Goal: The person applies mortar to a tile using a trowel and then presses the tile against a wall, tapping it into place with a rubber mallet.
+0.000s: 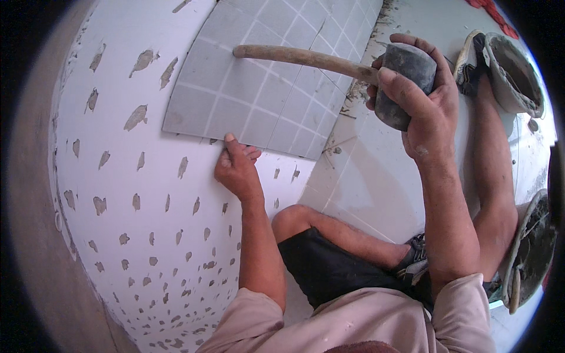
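My right hand (426,103) is wrapped round the black head of a rubber mallet (406,82). The mallet's wooden handle points left, its end over a grey wall tile (200,112) with a pattern of pale lines. Whether the handle end touches the tile cannot be told. At the tile's near edge, my left hand (238,170) has its thumb against the edge and its fingers curled. More grey tiles (300,112) adjoin this one on the right.
The white wall (159,229) is pitted with many chipped spots. My bent legs rest on the pale tiled floor (376,170). One mortar-smeared bucket (512,76) stands at the far right by my foot, another (532,247) nearer. Debris (359,88) lies along the wall's foot.
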